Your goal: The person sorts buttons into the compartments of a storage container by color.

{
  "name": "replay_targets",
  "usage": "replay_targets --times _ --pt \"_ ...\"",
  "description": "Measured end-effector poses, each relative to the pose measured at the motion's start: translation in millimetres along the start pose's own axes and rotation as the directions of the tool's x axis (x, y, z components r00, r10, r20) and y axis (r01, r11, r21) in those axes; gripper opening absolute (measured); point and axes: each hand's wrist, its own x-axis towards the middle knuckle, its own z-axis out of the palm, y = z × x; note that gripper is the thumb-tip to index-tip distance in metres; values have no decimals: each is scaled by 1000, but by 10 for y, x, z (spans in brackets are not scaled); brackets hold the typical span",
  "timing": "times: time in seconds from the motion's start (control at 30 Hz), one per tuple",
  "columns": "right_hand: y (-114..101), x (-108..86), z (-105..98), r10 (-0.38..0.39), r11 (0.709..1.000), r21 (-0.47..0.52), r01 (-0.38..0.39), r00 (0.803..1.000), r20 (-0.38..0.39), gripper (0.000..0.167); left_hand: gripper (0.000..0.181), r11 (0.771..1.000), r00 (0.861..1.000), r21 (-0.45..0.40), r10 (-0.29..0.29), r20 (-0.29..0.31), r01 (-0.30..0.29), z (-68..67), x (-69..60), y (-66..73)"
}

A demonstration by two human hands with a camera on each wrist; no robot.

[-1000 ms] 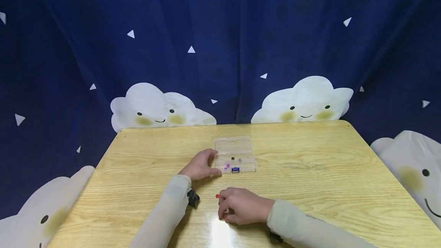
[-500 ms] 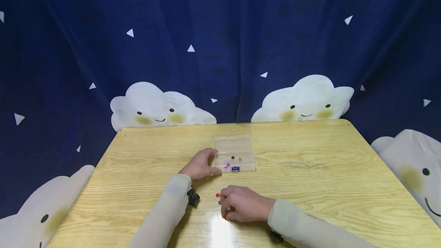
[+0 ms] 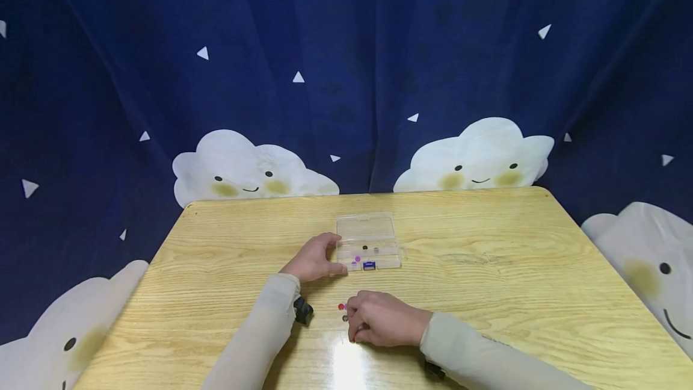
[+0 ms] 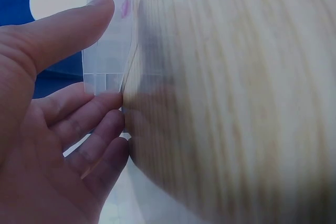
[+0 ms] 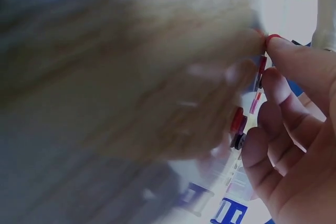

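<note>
A clear plastic box (image 3: 365, 229) lies with its lid back and a blue latch (image 3: 369, 265) at its front. My left hand (image 3: 313, 259) holds the box's left end, thumb at the front corner and fingers by the rear of the base. Inside lie purple buttons (image 3: 357, 259), a black one (image 3: 365, 247) and a greyish one. My right hand (image 3: 383, 320) is nearer me, thumb and fingertip pinching a red button (image 5: 273, 36) low at the table. Just left of it lie another red button (image 3: 341, 306), a dark button (image 3: 345, 318) and a partly hidden purple one.
The wooden table (image 3: 487, 275) runs back to a dark blue curtain (image 3: 346, 77) printed with clouds. Bright glare (image 3: 348, 363) falls on the tabletop in front of my right hand. A small black wrist device (image 3: 303, 310) sits at my left sleeve.
My right hand has shifted slightly right and away from me. The red button under its fingertips is now hidden in the head view, and a purple edge shows beside the other. My left hand holds still.
</note>
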Motion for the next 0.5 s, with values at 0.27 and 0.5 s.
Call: replay_targets --times 0.27,0.5 --pt "10 4 11 39 998 50 -39 999 -1 9 76 1000 1000 -7 -3 0 3 4 -7 -2" --pt "37 2 -40 87 990 117 -84 996 -23 6 76 1000 1000 -2 17 -11 -17 3 -3 -12"
